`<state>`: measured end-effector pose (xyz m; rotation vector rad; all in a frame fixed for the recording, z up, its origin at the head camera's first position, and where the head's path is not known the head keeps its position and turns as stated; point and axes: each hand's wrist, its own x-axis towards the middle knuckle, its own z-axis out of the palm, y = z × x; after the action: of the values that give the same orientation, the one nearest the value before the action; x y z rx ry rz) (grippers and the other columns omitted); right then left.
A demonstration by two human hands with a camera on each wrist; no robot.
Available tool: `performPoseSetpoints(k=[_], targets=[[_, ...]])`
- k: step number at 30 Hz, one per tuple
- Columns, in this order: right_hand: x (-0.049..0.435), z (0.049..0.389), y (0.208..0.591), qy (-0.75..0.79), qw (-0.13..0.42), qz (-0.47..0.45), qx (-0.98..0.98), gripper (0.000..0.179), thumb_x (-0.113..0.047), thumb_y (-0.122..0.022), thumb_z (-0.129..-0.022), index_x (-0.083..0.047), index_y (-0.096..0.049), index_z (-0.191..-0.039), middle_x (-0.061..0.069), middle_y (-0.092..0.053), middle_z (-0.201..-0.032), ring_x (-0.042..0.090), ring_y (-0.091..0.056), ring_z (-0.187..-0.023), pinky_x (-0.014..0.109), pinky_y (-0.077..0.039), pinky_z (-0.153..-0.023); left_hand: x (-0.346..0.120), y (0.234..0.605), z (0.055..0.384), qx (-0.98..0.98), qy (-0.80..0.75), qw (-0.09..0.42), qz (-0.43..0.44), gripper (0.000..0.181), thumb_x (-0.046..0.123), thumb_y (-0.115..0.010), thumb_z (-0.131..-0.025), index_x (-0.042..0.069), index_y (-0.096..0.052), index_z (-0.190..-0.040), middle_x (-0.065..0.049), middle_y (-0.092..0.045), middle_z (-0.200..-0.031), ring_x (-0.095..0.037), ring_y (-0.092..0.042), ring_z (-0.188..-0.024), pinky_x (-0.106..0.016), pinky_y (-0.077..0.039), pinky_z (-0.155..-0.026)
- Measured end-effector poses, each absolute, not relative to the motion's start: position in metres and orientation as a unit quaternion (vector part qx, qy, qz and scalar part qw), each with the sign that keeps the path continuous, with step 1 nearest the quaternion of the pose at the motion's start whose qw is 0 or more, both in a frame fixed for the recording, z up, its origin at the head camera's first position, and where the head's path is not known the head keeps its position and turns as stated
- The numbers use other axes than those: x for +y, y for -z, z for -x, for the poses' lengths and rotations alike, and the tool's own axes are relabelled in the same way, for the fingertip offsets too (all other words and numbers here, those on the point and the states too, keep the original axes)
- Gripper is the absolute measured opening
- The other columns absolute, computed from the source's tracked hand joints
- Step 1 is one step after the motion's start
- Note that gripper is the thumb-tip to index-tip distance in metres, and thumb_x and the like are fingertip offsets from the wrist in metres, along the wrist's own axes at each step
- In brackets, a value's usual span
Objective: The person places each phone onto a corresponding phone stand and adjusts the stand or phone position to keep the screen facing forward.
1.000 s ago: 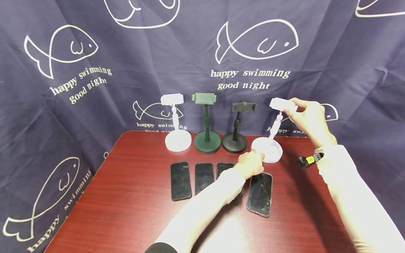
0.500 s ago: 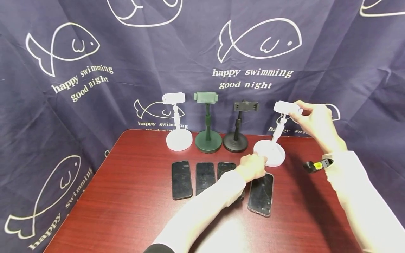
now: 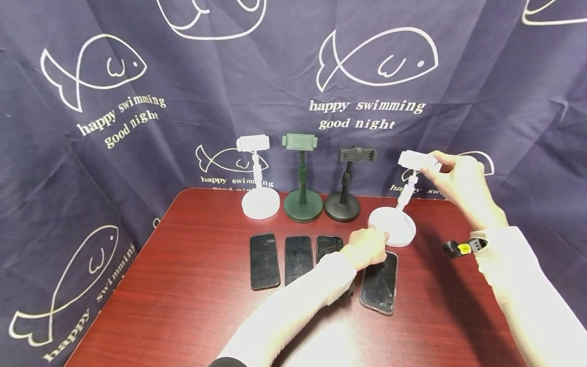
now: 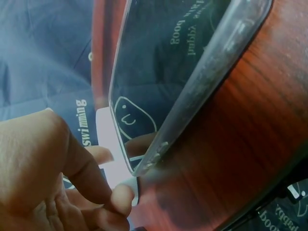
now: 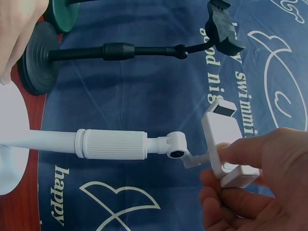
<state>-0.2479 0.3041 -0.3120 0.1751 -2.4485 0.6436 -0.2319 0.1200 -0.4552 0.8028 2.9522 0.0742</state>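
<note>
At the right of the row stands a white phone stand [image 3: 400, 230] with a round base and a tilted pole. My left hand [image 3: 367, 247] grips the near edge of its base; in the left wrist view, thumb and fingers close on the white rim. Up at the top, my right hand [image 3: 463, 186] pinches the right end of the stand's phone clamp [image 5: 226, 139], thumb on its front face and fingers behind. A dark phone [image 3: 379, 285] in a clear case lies just in front of the base, close to the left hand.
Left of it stand a black phone stand [image 3: 342, 206], a green one [image 3: 303, 205] and another white one [image 3: 260, 203]. More phones, including a black phone [image 3: 264, 261], lie before them, partly under the left sleeve. A printed curtain [image 3: 275, 76] hangs behind the red-brown table [image 3: 183, 306].
The right-hand white stand, base and clamp, has shifted slightly toward me and to the right, with both hands keeping hold. The other stands and the phones stay in place.
</note>
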Motion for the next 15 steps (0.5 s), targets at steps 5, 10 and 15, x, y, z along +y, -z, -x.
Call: performPoseSetpoints(k=[5, 10, 15], targets=[[0.3034, 0.2456, 0.3131, -0.251, 0.301, -0.072, -0.917, 0.027, -0.022, -0.077, -0.088, -0.009, -0.078, -0.111, 0.009, -0.061, -0.060, -0.011, -0.035, -0.053, 0.016, -0.030, -0.052, 0.1191, 0.4551, 0.2307, 0.965, -0.021, 0.044, -0.258, 0.025, 0.039, -0.072, -0.089, 0.039, -0.068, -0.114, 0.003, -0.069, -0.107, -0.016, -0.070, -0.091, -0.035, -0.052, -0.064], [0.3025, 0.2454, 0.3146, -0.247, 0.312, -0.079, -0.914, 0.025, -0.023, -0.078, -0.087, -0.010, -0.078, -0.109, 0.010, -0.060, -0.059, -0.013, -0.033, -0.056, 0.016, -0.029, -0.052, 0.1172, 0.4541, 0.2292, 0.964, -0.021, 0.046, -0.259, 0.026, 0.039, -0.073, -0.088, 0.039, -0.068, -0.114, 0.004, -0.069, -0.107, -0.016, -0.071, -0.090, -0.035, -0.052, -0.063], [0.3027, 0.2431, 0.3143, -0.251, 0.309, -0.079, -0.914, 0.024, -0.023, -0.078, -0.088, -0.010, -0.078, -0.109, 0.010, -0.060, -0.060, -0.015, -0.033, -0.056, 0.015, -0.029, -0.052, 0.1184, 0.4531, 0.2284, 0.964, -0.021, 0.052, -0.259, 0.025, 0.039, -0.073, -0.088, 0.040, -0.068, -0.113, 0.004, -0.068, -0.107, -0.016, -0.070, -0.090, -0.035, -0.052, -0.064]])
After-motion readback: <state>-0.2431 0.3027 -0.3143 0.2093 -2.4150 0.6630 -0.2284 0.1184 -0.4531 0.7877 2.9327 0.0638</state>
